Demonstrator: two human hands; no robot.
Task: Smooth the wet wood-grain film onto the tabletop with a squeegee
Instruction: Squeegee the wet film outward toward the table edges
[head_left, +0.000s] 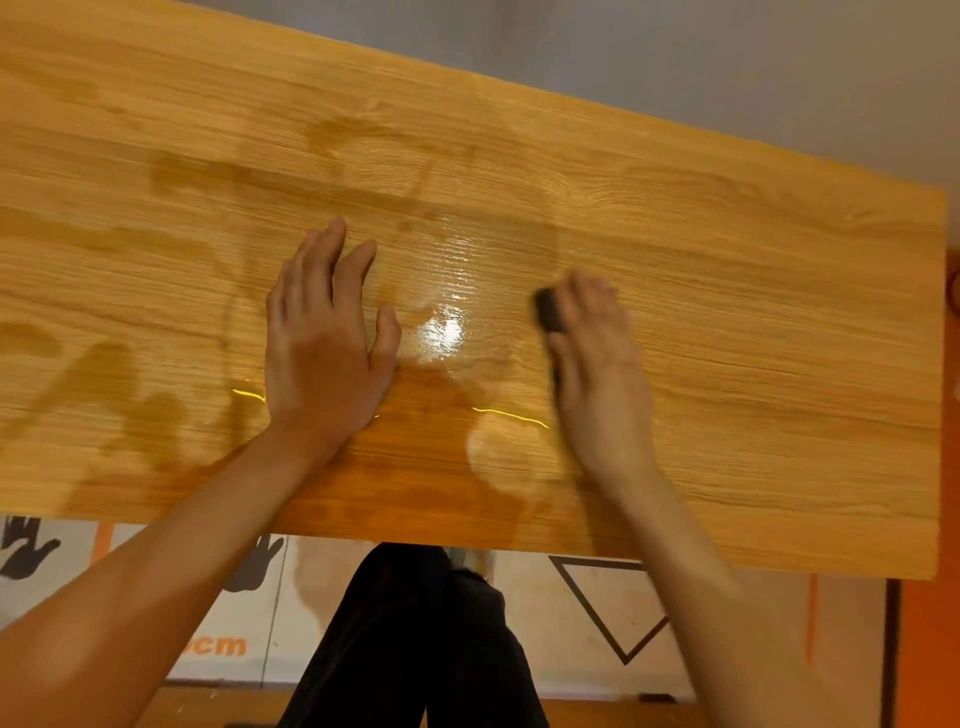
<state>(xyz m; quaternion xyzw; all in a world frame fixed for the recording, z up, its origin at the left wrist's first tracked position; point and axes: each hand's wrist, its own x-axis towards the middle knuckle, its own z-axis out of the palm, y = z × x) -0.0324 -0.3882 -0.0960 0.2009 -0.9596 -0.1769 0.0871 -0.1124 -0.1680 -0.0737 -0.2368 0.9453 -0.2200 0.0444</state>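
A: Where is the squeegee (548, 310)?

B: Right of the frame's center, a small dark block against the wood-grain film (727, 312). Only its upper end shows, poking out at the left edge of the right hand (597, 358); the rest is hidden under the palm.

A: And the fingers (592, 291) on it?

B: Curled down over the block, grasping it from above. They are blurred, so I can't make out each one's place.

A: What about the other hand?

B: The left hand (327, 338) lies flat on the film, left of center, well apart from the squeegee. Its fingers (324, 249) are released and stretched out, pointing toward the top of the frame, thumb out toward the right.

A: Between the two hands?

B: A glossy wet patch (447, 322) with a bright glare. Darker damp streaks run across the film toward the left of the frame.

A: And the film itself?

B: It covers the counter (940, 569) from the left edge to the right corner. Below its near edge, at the bottom of the frame, are dark trousers (415, 639) and a printed sheet (587, 649) on the floor.
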